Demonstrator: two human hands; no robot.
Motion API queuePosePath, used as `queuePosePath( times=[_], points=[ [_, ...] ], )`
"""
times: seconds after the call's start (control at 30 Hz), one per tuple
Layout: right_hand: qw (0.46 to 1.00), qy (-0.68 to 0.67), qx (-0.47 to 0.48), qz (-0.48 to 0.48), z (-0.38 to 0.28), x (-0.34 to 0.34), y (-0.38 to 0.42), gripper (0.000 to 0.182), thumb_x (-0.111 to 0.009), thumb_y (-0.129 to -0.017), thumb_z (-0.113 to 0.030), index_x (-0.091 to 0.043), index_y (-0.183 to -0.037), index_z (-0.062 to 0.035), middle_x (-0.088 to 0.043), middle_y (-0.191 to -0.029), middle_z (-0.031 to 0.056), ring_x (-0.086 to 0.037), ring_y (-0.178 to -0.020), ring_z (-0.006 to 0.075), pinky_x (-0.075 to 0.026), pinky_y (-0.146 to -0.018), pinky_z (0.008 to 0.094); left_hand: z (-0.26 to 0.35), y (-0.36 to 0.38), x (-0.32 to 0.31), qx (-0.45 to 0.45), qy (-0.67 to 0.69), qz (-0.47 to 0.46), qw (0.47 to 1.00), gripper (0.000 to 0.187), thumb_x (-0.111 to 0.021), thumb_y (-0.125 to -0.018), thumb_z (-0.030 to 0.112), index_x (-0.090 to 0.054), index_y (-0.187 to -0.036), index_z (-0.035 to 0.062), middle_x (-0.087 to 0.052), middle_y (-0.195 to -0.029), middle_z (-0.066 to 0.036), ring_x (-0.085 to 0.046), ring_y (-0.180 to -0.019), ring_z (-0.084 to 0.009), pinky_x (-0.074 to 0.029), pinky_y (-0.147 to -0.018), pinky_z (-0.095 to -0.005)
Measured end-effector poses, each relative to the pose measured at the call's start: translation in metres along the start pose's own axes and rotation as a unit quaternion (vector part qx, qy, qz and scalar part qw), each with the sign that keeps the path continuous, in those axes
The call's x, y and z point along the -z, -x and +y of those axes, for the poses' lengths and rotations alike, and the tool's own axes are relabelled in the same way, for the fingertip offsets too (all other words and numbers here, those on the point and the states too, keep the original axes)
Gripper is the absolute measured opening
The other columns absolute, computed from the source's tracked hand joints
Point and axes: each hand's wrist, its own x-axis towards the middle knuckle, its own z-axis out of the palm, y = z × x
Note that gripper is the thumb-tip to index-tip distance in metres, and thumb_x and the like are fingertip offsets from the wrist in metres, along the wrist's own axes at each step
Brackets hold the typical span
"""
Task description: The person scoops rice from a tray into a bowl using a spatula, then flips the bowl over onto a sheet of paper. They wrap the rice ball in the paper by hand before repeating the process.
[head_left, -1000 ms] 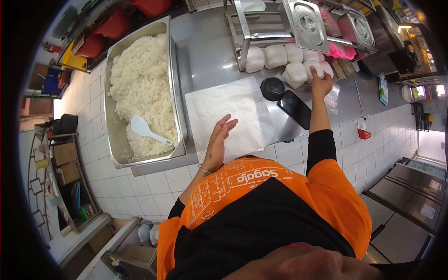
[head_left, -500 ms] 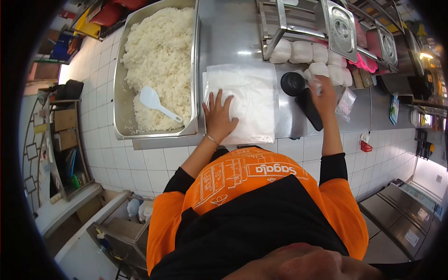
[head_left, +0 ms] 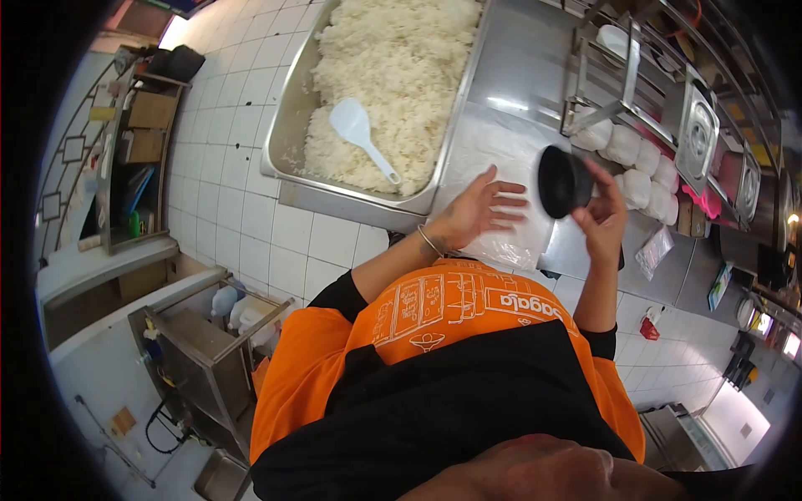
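Observation:
A small black bowl (head_left: 564,182) is in my right hand (head_left: 604,219), gripped at its side between thumb and fingers and tilted with its opening to the left. My left hand (head_left: 480,213) is open, fingers spread, over a stack of clear plastic sheets (head_left: 489,138) on the steel counter. To the left, a deep metal tray (head_left: 282,163) holds a large heap of cooked white rice (head_left: 393,63). On the rice lies a pale rice paddle (head_left: 365,140), its handle pointing toward the tray's near corner.
Several white wrapped bundles (head_left: 622,146) sit at the right beneath a metal rack (head_left: 622,108). Metal lids (head_left: 698,134) stand by the rack, and a clear packet (head_left: 654,252) lies nearer. White floor tiles (head_left: 217,179) run along the left.
My right hand has taken up the black bowl from the counter and brought it toward the plastic sheets. My left hand has lifted off the sheets and turned. The view has rotated.

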Motion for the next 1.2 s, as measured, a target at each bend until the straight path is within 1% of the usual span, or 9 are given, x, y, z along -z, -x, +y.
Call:
queuePosePath(
  times=[0.07,0.13,0.23,0.33,0.47,0.67,0.93,1.13,1.2],
  points=[
    [0.973,0.057,-0.024,-0.224,-0.021,-0.035,-0.008,0.068,-0.088,-0.064,-0.024,-0.061,-0.123,-0.0026,-0.062,-0.125,0.0067,-0.037,-0.053,-0.0018,-0.042,-0.053,0.0188,0.034,0.018,0.013,0.169,0.429,-0.222,0.859,0.075,-0.034,-0.094,0.064,-0.045,-0.137,0.0035,-0.052,-0.134,-0.019,-0.053,-0.12,-0.0332,-0.042,-0.102,-0.0461],
    [0.937,0.066,0.034,-0.34,-0.031,-0.069,-0.033,0.056,-0.081,-0.075,-0.032,-0.064,-0.12,-0.0031,-0.066,-0.118,0.0072,-0.04,-0.052,0.0006,-0.04,-0.053,0.0183,0.048,0.04,0.031,0.126,0.42,-0.277,0.855,0.075,-0.034,-0.095,0.058,-0.034,-0.143,0.0,-0.048,-0.136,-0.026,-0.055,-0.119,-0.0351,-0.045,-0.099,-0.0497],
    [0.981,0.078,0.029,-0.178,-0.024,-0.138,-0.069,0.024,-0.062,-0.092,-0.022,-0.07,-0.104,-0.0018,-0.07,-0.101,0.009,-0.056,-0.067,0.0073,-0.043,-0.059,0.0218,0.061,0.082,0.063,0.076,0.342,-0.233,0.907,0.072,-0.035,-0.095,0.05,-0.029,-0.145,-0.0012,-0.046,-0.136,-0.029,-0.056,-0.117,-0.038,-0.045,-0.099,-0.0496],
    [0.868,0.368,-0.011,-0.332,0.005,-0.217,-0.088,0.021,-0.069,-0.083,-0.022,-0.071,-0.098,-0.0074,-0.067,-0.088,0.0143,-0.065,-0.081,0.0283,-0.05,-0.069,0.0361,0.069,0.119,0.1,0.063,0.43,-0.186,0.881,0.074,-0.037,-0.093,0.049,-0.025,-0.146,-0.0011,-0.041,-0.138,-0.03,-0.054,-0.118,-0.0402,-0.046,-0.098,-0.0511],
    [0.724,0.595,0.067,-0.343,0.048,-0.287,-0.082,0.023,-0.07,-0.08,-0.027,-0.068,-0.087,-0.006,-0.062,-0.089,0.0165,-0.063,-0.088,0.033,-0.051,-0.072,0.0416,0.073,0.16,0.168,-0.131,0.375,-0.097,0.913,0.071,-0.036,-0.094,0.044,-0.03,-0.143,-0.007,-0.046,-0.138,-0.025,-0.052,-0.124,-0.0322,-0.041,-0.106,-0.042],
    [0.837,0.429,-0.068,-0.332,0.02,-0.274,-0.104,0.023,-0.062,-0.087,-0.019,-0.058,-0.103,-0.0036,-0.064,-0.082,0.0196,-0.062,-0.079,0.038,-0.048,-0.068,0.0439,0.104,0.162,0.259,-0.34,0.136,0.34,0.866,0.062,-0.035,-0.096,0.042,-0.04,-0.138,-0.0028,-0.051,-0.134,-0.015,-0.05,-0.124,-0.0243,-0.037,-0.108,-0.0369],
    [0.617,0.626,-0.212,-0.427,-0.072,-0.243,-0.097,0.025,-0.053,-0.083,-0.023,-0.067,-0.087,-0.0027,-0.067,-0.086,0.0215,-0.064,-0.085,0.0399,-0.05,-0.077,0.0474,0.113,0.115,0.284,-0.329,0.029,0.252,0.91,0.063,-0.042,-0.095,0.053,-0.042,-0.13,0.0,-0.054,-0.12,-0.01,-0.053,-0.111,-0.0159,-0.042,-0.097,-0.0283],
    [0.759,0.405,-0.343,-0.378,-0.014,-0.252,-0.08,0.033,-0.056,-0.084,-0.025,-0.069,-0.09,0.0047,-0.067,-0.082,0.0234,-0.066,-0.079,0.0362,-0.051,-0.075,0.0408,0.091,0.115,0.296,-0.31,0.041,0.236,0.92,0.059,-0.022,-0.102,0.048,-0.04,-0.136,0.0026,-0.053,-0.125,-0.009,-0.052,-0.116,-0.0165,-0.04,-0.102,-0.0319],
    [0.787,0.413,-0.286,-0.359,-0.004,-0.271,-0.072,0.029,-0.056,-0.089,-0.022,-0.068,-0.087,0.0039,-0.054,-0.056,0.0088,-0.052,-0.054,0.0146,-0.042,-0.055,0.0321,0.09,0.115,0.297,-0.3,0.035,0.233,0.924,0.06,-0.022,-0.102,0.049,-0.04,-0.136,0.0029,-0.053,-0.125,-0.009,-0.051,-0.116,-0.0157,-0.04,-0.102,-0.0316]
  ],
)
